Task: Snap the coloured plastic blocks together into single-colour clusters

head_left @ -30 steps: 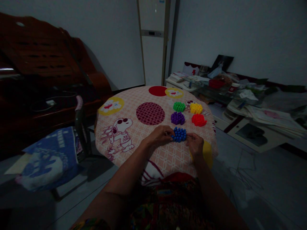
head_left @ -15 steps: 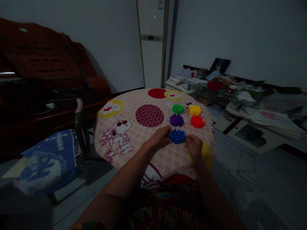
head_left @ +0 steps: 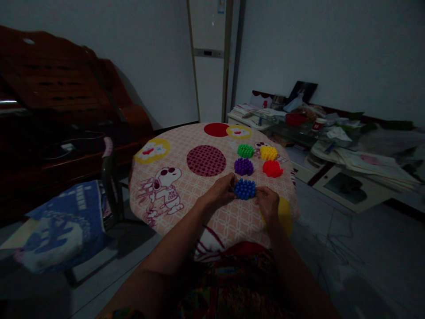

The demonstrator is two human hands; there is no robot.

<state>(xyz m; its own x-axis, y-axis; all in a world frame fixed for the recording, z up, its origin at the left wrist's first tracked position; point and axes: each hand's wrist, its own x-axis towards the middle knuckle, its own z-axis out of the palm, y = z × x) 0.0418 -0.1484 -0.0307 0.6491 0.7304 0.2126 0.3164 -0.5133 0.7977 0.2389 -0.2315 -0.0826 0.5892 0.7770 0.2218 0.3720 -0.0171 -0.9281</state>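
Through the head view, I am pinching opposite edges of a blue knobbly cluster (head_left: 245, 189) with the fingers of my left hand (head_left: 223, 190) and right hand (head_left: 268, 202), at the near right of the desk (head_left: 229, 217). Uneven squeezing could be risking a slip, sending it into the purple cluster (head_left: 244, 167) just beyond.

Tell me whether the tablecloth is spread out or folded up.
Spread out. The tablecloth lies as one wide, round surface, its printed dog visible left of the blue cluster, which is between the left hand and right hand.
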